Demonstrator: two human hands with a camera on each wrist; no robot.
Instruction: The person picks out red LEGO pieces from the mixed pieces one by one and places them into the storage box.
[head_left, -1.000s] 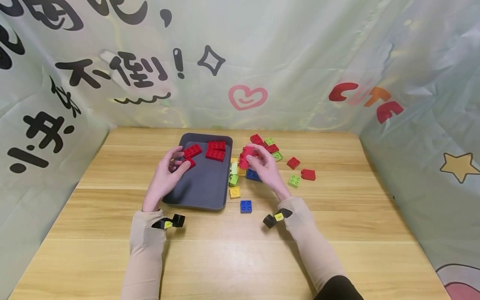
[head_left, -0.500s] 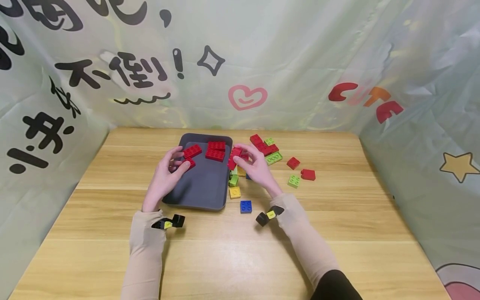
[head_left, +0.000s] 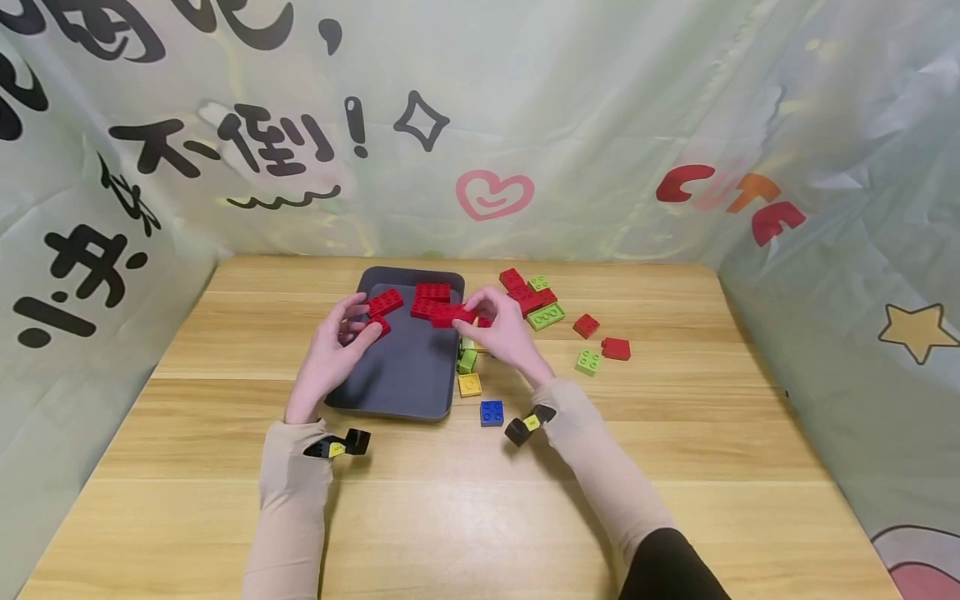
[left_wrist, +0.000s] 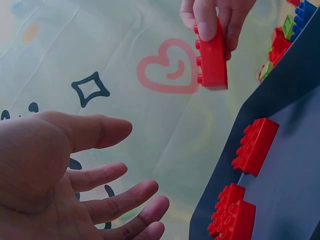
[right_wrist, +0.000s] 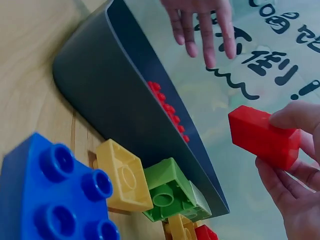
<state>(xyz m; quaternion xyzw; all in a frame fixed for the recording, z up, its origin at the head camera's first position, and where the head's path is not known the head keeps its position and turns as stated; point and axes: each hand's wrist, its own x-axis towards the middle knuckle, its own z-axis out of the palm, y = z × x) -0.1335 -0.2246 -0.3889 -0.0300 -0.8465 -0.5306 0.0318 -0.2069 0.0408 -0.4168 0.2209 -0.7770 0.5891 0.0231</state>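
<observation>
My right hand (head_left: pixel 508 332) pinches a long red brick (head_left: pixel 447 316) between thumb and fingers, held over the right rim of the dark grey tray (head_left: pixel 401 379). In the right wrist view, the same red brick (right_wrist: pixel 259 134) hangs above the tray's wall. My left hand (head_left: pixel 330 354) hovers at the tray's left side, fingers spread and relaxed. From the left wrist view, nothing lies between that thumb (left_wrist: pixel 102 131) and the fingers. Several red bricks (head_left: pixel 385 302) lie studs up in the tray's far half, one of them partly hidden behind the left thumb in the head view.
Right of the tray, red, green and yellow bricks lie in a loose pile (head_left: pixel 528 293). A yellow brick (head_left: pixel 469 384) and a blue brick (head_left: pixel 492 413) sit near the tray's right edge. Further right are a green brick (head_left: pixel 588 362) and a red brick (head_left: pixel 616 349).
My right hand has carried the red brick leftward from above the pile to over the tray's rim, turning it from upright to lying lengthwise. The left hand has stayed in place.
</observation>
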